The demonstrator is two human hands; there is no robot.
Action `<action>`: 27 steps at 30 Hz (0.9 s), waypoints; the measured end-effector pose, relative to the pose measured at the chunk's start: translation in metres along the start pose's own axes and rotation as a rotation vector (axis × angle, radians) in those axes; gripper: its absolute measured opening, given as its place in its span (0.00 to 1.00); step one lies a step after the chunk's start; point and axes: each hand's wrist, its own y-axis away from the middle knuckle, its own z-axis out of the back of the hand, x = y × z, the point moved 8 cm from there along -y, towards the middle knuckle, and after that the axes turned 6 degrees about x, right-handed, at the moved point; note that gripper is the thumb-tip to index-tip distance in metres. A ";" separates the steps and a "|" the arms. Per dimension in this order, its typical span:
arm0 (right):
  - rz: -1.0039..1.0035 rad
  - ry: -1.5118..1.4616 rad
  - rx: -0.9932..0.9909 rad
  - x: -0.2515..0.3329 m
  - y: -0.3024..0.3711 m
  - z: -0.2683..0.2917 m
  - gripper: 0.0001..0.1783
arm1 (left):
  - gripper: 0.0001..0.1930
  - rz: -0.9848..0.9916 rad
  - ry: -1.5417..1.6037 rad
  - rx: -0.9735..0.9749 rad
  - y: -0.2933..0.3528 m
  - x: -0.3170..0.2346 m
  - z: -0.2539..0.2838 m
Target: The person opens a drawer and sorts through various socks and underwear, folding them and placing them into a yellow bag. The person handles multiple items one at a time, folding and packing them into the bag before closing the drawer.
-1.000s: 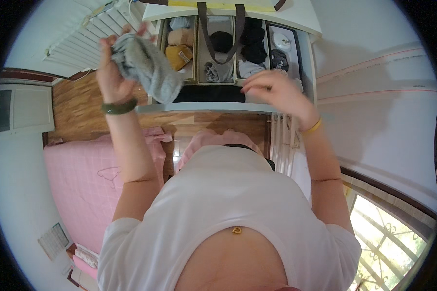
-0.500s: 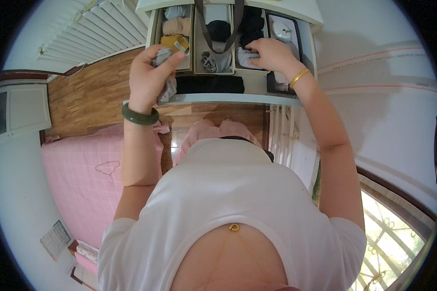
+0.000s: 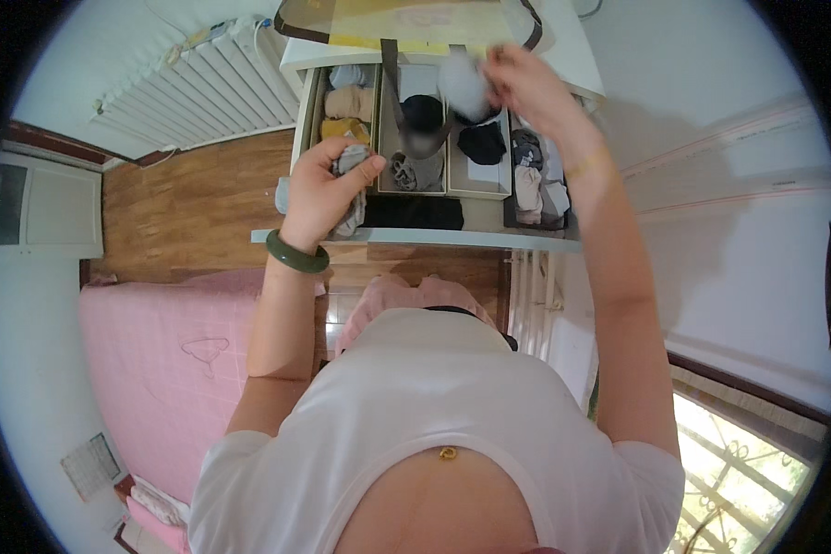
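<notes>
A crumpled piece of grey clothing, perhaps a sock, hangs from my left hand, which is closed around it over the left compartment of an open drawer. My right hand is raised over the drawer's right half. Its fingers grip a pale grey bundle of clothing, blurred, its exact kind unclear. Below it, a black folded garment lies in the third compartment, with pale bottom bare in front. The left compartment has a mustard garment and a beige one.
A yellowish see-through bag with dark trim lies on the dresser top; its dark strap hangs into the drawer. A dark box of rolled clothing sits at the drawer's right. A radiator stands left, beside a pink-covered bed.
My right hand has lifted the pale grey bundle out of the third compartment, up and away from me. My left hand keeps its grey clothing. The view has shifted, showing the bag.
</notes>
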 end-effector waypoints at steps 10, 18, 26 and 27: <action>-0.481 1.389 0.329 -0.054 0.058 0.044 0.25 | 0.13 0.006 0.021 0.008 0.015 -0.008 0.003; -0.034 0.756 -0.172 -0.101 0.086 0.110 0.23 | 0.12 -0.062 -0.117 0.110 -0.003 -0.006 -0.028; -0.155 -0.217 -0.086 -0.085 0.089 0.040 0.18 | 0.29 -0.343 -0.417 0.285 -0.024 -0.037 -0.101; -0.181 -0.233 -0.038 -0.085 0.086 0.023 0.19 | 0.29 -0.378 -0.423 0.231 -0.025 -0.039 -0.110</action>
